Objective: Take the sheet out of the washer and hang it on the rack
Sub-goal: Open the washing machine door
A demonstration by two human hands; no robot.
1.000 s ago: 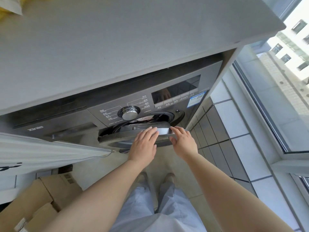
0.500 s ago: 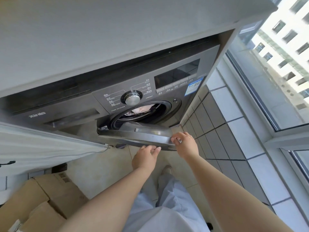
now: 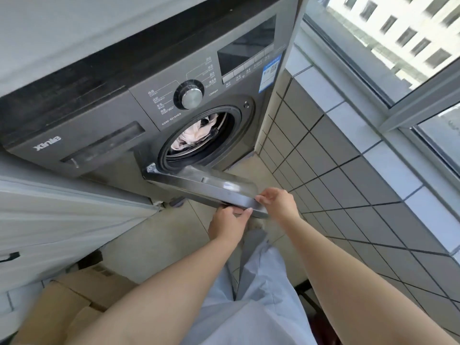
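Note:
A dark grey front-loading washer point(image 3: 104, 135) stands under a grey countertop. Its round door point(image 3: 206, 189) hangs swung out towards me, hinged at the left. Inside the drum a pale pink sheet point(image 3: 193, 136) lies bunched, with some dark fabric beside it. My right hand point(image 3: 280, 204) grips the free end of the door's rim from the right. My left hand point(image 3: 227, 224) rests with its fingers against the underside of the same rim, close beside the right hand. No rack is in view.
A grey-and-white tiled wall point(image 3: 348, 170) and a window point(image 3: 398, 46) run along the right. A white cabinet door point(image 3: 49, 215) juts out at the left, with cardboard boxes point(image 3: 74, 300) on the floor below. My legs in light trousers stand on the beige floor.
The washer door has swung open wider, exposing the drum and the sheet inside. My left hand dropped from the top of the door to its lower edge. The camera has moved closer and lower.

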